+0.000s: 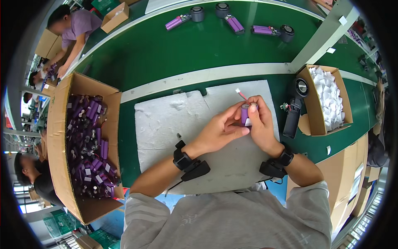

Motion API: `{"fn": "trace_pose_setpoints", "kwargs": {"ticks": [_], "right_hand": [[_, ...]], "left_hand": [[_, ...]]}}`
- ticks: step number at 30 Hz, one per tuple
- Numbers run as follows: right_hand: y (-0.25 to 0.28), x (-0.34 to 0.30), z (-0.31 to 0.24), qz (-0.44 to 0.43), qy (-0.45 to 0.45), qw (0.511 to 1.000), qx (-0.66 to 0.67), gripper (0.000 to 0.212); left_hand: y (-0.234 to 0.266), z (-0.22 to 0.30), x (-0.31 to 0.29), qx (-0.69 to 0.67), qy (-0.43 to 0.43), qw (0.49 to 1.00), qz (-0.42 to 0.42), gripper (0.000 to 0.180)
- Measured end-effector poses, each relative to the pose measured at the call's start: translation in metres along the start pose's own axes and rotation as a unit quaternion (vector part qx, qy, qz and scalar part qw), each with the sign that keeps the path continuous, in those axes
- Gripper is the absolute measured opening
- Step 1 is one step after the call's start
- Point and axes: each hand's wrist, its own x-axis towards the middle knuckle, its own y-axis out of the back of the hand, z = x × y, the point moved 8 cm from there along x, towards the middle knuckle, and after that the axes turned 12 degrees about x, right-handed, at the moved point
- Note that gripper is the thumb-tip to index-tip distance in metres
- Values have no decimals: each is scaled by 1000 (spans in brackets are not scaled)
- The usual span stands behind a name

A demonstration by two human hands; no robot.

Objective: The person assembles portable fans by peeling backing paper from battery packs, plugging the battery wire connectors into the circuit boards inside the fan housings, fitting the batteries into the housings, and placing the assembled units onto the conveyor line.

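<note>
Over the white foam sheet (pixel 170 116), I hold a purple battery pack (pixel 244 113) between both hands. My right hand (pixel 264 128) is closed round its right side, thumb across the front. From the left, the fingers of my left hand (pixel 217 130) grip the pack's other side, with the thumb pointing toward its lower end. A small white label (pixel 248 122) shows on the pack's face. Red wiring rises from its top to a white connector (pixel 237 90). The pack's back is hidden by my fingers.
On the left, a cardboard box (pixel 112 137) holds many purple packs. A carton (pixel 347 95) of white paper pieces stands at right, beside a black housing (pixel 292 118) with a round head. Purple-and-black assemblies (pixel 235 24) lie beyond the metal rail (pixel 199 75). Other people work at left.
</note>
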Motion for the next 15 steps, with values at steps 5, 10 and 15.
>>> {"fn": "trace_pose_setpoints", "kwargs": {"ticks": [5,10,15], "right_hand": [[-22,-20,-40,-53,273,898,-339,30],[-24,-18,-49,18,272,915,-296,24],[-3,-27,-50,27,225,929,-291,19]], "left_hand": [[-1,2,-3,67,-82,993,44,51],[2,-4,-3,24,-70,991,110,35],[4,1,-8,15,-54,990,126,33]]}}
